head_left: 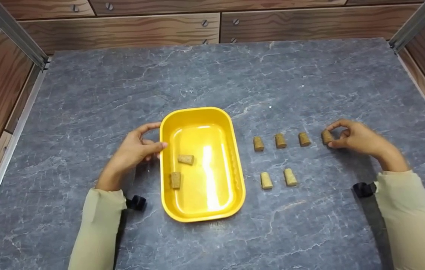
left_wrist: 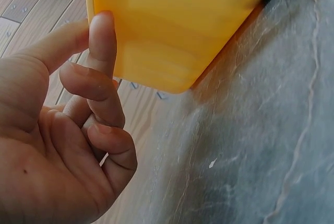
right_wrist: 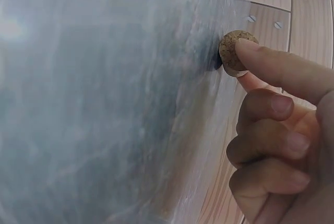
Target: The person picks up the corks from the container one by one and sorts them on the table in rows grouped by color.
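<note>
A yellow plastic tray (head_left: pixel 193 202) lies in the middle of the table, with a light cork (head_left: pixel 186 159) and a darker cork (head_left: pixel 175 180) lying inside it. My left hand (head_left: pixel 131 150) pinches the tray's left rim, thumb over the edge and a finger against the outer wall (left_wrist: pixel 172 41). To the right of the tray, my right hand (head_left: pixel 364 140) pinches a brown cork (head_left: pixel 326 137) between thumb and index finger, at the right end of a row. In the right wrist view the thumb rests on that cork's round end (right_wrist: pixel 232 51), while the other fingers curl loosely below.
Three brown corks stand in the same row: one nearest the tray (head_left: pixel 258 143), a middle cork (head_left: pixel 280 140) and another cork (head_left: pixel 304 139). Closer to me stand two paler corks, the left one (head_left: pixel 266 180) and the right one (head_left: pixel 290 177). Wood-patterned panels (head_left: pixel 122 32) border the grey marbled table (head_left: pixel 141 86).
</note>
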`<state>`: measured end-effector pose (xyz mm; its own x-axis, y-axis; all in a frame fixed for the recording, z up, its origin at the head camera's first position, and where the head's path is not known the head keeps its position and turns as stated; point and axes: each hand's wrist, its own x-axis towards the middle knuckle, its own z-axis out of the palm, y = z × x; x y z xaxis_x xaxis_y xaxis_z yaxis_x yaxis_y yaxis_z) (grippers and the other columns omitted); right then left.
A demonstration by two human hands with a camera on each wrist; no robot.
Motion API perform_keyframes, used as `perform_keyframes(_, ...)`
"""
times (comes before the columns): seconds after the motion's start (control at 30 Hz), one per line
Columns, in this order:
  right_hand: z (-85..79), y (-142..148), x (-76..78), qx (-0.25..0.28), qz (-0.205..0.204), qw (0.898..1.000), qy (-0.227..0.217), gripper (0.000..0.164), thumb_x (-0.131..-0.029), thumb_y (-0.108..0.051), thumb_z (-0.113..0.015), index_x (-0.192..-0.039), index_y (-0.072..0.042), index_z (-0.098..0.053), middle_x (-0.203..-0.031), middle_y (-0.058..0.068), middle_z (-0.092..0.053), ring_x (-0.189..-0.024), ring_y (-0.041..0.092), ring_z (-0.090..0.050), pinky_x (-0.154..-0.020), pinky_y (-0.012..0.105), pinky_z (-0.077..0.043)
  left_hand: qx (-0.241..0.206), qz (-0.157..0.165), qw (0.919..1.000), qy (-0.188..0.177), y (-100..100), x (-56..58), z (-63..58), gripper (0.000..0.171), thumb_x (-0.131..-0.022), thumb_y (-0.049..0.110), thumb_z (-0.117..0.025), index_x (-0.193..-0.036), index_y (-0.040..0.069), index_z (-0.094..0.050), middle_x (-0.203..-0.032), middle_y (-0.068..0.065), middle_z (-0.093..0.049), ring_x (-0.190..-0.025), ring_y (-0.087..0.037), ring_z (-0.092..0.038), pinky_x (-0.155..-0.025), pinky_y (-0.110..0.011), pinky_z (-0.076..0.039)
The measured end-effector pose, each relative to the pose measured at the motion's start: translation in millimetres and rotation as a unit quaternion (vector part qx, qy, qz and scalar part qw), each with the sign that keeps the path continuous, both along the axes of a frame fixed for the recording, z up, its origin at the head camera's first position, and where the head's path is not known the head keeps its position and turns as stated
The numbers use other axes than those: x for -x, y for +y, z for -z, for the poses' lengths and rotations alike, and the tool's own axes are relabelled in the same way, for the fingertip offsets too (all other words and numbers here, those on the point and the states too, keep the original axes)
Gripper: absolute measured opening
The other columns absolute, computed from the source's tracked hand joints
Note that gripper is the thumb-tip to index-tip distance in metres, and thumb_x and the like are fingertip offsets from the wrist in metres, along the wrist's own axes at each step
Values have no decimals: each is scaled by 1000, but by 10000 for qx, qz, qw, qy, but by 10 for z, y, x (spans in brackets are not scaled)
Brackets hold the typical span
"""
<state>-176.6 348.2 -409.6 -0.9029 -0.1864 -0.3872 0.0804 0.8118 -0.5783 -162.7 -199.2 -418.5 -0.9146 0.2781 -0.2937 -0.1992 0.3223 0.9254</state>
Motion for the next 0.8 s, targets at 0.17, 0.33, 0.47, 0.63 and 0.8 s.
perform_keyframes(0.17, -36, 1, -23, 40, 68, 10000, 40, 53, -86, -15, -71, -130, 3, -48, -62, -5, -48, -51, 4, -37, -49, 24, -35, -26, 4, 10000, 31, 0, 2, 6, 65, -87, 20, -72, -143, 9, -41, -61, 0, -62, -48, -9, -43, -50, -23, -40)
perform_keyframes(0.33, -139, 21, -85, 317, 162, 9990, 272, 57, -86, -14, -71, -134, 3, -45, -60, -7, -45, -50, 3, -35, -46, 24, -34, -67, -4, 10000, -10, 4, 4, 3, 65, -87, 20, -72, -143, 9, -40, -60, 0, -62, -48, -9, -43, -50, -23, -40)
perform_keyframes(0.47, -201, 34, -141, 478, 243, 9974, 484, 57, -88, -14, -69, -136, 2, -43, -60, -7, -46, -49, 3, -35, -45, 25, -34, -73, -10, 10000, -42, 11, 5, -3, 65, -87, 20, -72, -143, 10, -40, -60, 0, -62, -48, -9, -43, -50, -23, -40)
perform_keyframes(0.63, -246, -98, -166, 650, 213, 9946, 775, 56, -90, -17, -69, -137, 1, -44, -62, -5, -49, -50, 4, -35, -46, 26, -34, -55, -22, 10000, -55, 14, 5, -7, 65, -87, 20, -72, -143, 9, -40, -61, 1, -62, -48, -9, -43, -50, -23, -41)
perform_keyframes(0.8, -300, -379, -175, 1000, -58, 9890, 1085, 53, -89, -15, -70, -134, 1, -48, -63, -6, -49, -53, 5, -41, -49, 25, -38, -49, -18, 10000, -43, 14, -1, -11, 65, -87, 19, -72, -143, 10, -40, -61, 0, -62, -48, -9, -44, -50, -23, -41)
